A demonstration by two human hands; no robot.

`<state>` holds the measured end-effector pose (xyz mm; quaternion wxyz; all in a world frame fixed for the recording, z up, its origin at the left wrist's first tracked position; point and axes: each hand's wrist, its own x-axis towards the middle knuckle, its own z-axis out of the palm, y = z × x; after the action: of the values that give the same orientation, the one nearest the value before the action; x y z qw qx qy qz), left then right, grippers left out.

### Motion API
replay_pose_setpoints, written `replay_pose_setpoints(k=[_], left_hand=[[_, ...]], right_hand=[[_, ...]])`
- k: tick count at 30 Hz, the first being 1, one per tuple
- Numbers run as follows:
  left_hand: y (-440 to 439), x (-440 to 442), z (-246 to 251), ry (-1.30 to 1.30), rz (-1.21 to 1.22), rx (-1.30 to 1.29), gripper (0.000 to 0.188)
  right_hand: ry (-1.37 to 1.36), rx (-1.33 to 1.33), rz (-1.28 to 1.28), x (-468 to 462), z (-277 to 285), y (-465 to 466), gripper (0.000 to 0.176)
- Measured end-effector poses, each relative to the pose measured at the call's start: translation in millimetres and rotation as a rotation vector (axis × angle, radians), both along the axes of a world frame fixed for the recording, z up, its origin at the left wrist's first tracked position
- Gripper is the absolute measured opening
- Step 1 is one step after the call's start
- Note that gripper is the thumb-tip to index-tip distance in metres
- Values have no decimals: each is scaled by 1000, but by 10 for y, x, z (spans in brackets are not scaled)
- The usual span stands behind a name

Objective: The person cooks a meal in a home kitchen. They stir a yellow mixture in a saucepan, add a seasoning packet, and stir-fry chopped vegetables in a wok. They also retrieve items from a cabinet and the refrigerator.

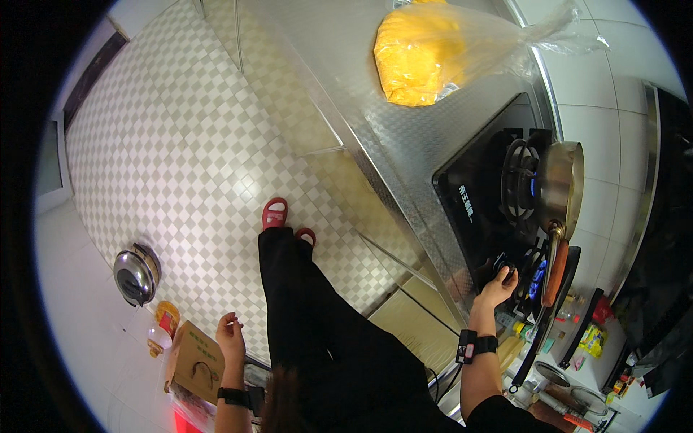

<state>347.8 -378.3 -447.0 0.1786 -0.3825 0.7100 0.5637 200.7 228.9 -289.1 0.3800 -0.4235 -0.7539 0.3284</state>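
Observation:
My right hand (497,287) grips a black control knob (503,269) at the front of a black gas stove (471,184). Blue flames (537,276) burn on the nearer burner; a little blue shows at the farther one as well. A metal pan (552,178) with a wooden handle (555,273) sits over the farther burner; what it holds is hidden. A long black handle (533,352) reaches past the nearer burner. My left hand (231,336) hangs over the floor on the left, fingers loosely curled, holding nothing. Both wrists wear black straps.
A clear plastic bag with something yellow (417,54) lies on the steel counter (373,108). Bottles, packets and lids crowd the surface beyond the stove's near end. On the checkered floor (178,162) stand a lidded metal pot (132,276), an oil bottle (162,330) and a cardboard box (196,362).

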Motion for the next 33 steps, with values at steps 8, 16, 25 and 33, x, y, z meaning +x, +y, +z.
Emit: replay_pose_setpoints(k=[8,16,25,33], left_hand=[[-16,-299,105,5,5,9,21],[0,-554,106,79,-50,-27,19],[90,-560,92,44,-70,-13,19],[114,-528,83,53,-72,-5,19]], right_hand=[[-13,28,23,-12,10,-33,36],[-66,67,16,-29,50,-106,37],[-64,67,31,-28,56,-158,39],[-73,48,40,-31,68,-169,39]])
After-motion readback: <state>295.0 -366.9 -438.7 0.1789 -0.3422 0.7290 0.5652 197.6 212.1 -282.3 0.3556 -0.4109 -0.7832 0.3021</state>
